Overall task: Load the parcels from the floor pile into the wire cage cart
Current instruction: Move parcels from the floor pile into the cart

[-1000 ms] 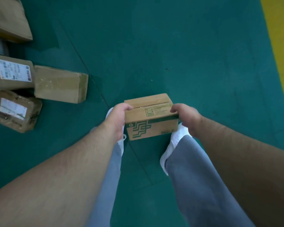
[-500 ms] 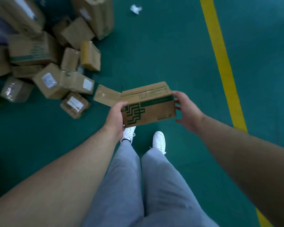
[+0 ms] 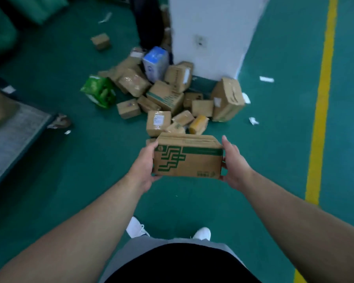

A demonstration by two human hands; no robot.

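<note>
Fingers (image 3: pixel 226 143) of the left hand (image 3: pixel 144 168) and right hand (image 3: pixel 234 167) grip the short ends of the cardboard parcel (image 3: pixel 189 162), which looks stiff, light and secure there.

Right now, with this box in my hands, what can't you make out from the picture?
The cart: head view, cut off by the left edge and blurred; its load is unclear.
The box small print: head view, too blurred to read.
The pile: rear parcels hidden by front ones and the white pillar.
The left hand and right hand: far fingers hidden behind the box.
</note>
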